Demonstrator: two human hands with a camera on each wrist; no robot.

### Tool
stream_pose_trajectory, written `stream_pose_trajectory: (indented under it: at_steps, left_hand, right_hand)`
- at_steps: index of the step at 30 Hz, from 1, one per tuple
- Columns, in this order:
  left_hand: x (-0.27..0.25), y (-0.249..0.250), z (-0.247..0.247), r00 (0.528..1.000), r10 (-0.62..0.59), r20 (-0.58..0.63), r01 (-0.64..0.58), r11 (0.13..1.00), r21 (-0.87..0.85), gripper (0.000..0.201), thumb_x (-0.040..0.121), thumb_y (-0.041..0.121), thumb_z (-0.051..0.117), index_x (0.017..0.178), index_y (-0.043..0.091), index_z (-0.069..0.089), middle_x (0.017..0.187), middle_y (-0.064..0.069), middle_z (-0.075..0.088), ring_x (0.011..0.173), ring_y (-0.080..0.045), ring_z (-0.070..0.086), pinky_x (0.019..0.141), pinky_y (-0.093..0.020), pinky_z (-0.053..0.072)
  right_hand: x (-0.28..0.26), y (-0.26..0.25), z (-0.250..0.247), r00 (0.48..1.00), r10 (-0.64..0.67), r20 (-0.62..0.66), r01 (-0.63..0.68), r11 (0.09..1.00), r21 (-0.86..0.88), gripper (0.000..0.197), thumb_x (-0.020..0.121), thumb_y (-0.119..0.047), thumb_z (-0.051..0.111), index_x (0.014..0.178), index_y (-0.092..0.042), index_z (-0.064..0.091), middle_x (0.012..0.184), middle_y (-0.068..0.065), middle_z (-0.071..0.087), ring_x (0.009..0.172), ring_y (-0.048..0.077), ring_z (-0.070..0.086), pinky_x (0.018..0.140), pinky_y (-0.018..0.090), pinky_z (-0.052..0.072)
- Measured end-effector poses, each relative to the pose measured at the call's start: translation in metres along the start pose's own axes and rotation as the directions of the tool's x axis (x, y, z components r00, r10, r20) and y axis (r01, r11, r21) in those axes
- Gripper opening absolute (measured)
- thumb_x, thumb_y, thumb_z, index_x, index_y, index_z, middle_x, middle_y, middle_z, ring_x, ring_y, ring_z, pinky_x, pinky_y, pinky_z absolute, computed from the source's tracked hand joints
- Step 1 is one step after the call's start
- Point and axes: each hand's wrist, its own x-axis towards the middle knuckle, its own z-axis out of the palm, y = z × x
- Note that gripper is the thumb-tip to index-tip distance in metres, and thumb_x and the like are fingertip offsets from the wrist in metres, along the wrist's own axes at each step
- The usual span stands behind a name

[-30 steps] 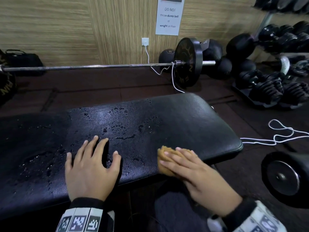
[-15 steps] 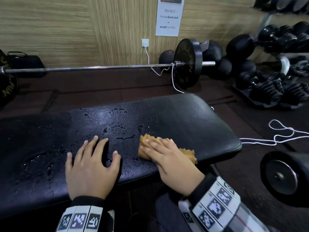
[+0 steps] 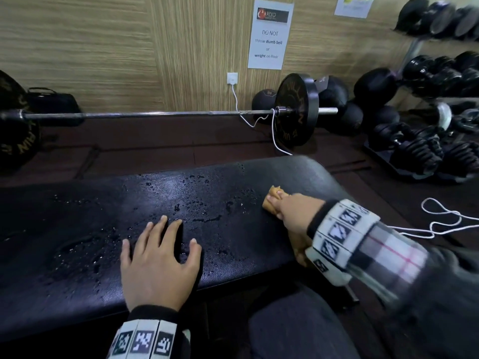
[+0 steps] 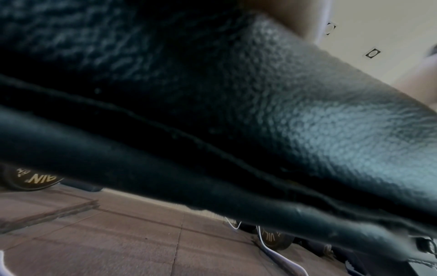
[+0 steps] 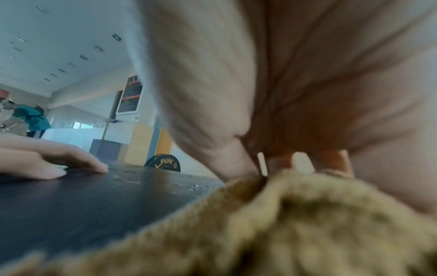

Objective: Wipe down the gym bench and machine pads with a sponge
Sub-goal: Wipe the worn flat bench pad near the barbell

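- Black wet bench (image 3: 298, 172), long axis left to right.
- Tan sponge (image 3: 270, 202) sits on its right half, gripped under the right hand (image 3: 293, 213).
- Left hand (image 3: 158, 265) lies flat, fingers spread; water droplets (image 3: 197, 203) lie between the 2 hands.

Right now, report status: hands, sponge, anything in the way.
Left hand flat on bench, holding nothing. Right hand holds sponge against bench, toward right end. Droplets mid-bench; left hand sits among them.

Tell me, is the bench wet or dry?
Wet in part: droplets cover the bench around the left hand; the right end past the sponge looks matte and dry.
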Motion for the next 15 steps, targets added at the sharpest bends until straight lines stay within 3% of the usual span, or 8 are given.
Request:
stream_pose_trajectory:
  at_steps: [3,7,11,15]
  left_hand:
    - [0.0,0.0,0.0,1.0,0.001,0.003,-0.001,1.0,0.0,0.061,0.079,0.059,0.034,0.126,0.032,0.061,0.139,0.005,0.055,0.134,-0.018,0.044,0.114,-0.051,0.023]
    - [0.0,-0.002,0.001,1.0,0.013,-0.01,-0.013,1.0,-0.009,0.059,0.079,0.058,0.035,0.123,0.031,0.063,0.137,0.004,0.057,0.132,-0.02,0.047,0.113,-0.052,0.026]
    - [0.0,-0.003,0.002,1.0,0.017,-0.012,-0.017,1.0,-0.016,0.058,0.079,0.056,0.036,0.123,0.03,0.064,0.137,0.005,0.057,0.132,-0.019,0.047,0.113,-0.051,0.026]
    - [0.001,-0.004,0.002,0.999,0.03,-0.021,-0.03,0.999,-0.014,0.055,0.08,0.054,0.039,0.122,0.029,0.064,0.136,0.004,0.058,0.131,-0.02,0.048,0.112,-0.051,0.027]
  right_hand:
    - [0.013,-0.022,-0.031,1.0,-0.021,-0.002,0.02,0.995,-0.097,0.056,0.099,-0.01,0.039,0.148,-0.006,0.012,0.155,0.016,0.011,0.139,0.03,0.022,0.108,0.034,0.024]
    - [0.022,-0.049,-0.036,0.977,-0.202,-0.064,0.197,0.977,-0.079,0.055,0.097,-0.009,0.04,0.148,-0.016,0.019,0.154,0.011,0.017,0.133,0.031,0.034,0.107,0.035,0.032]
    - [0.015,-0.05,-0.009,0.896,-0.435,-0.087,0.432,0.9,-0.058,0.057,0.098,-0.011,0.037,0.149,-0.024,0.015,0.158,0.003,0.003,0.143,0.023,0.016,0.115,0.032,0.014]
    - [0.004,-0.014,0.013,0.871,-0.483,-0.092,0.488,0.872,0.04,0.058,0.098,-0.011,0.038,0.148,-0.031,0.019,0.157,-0.005,0.002,0.145,0.018,0.009,0.117,0.029,0.007]
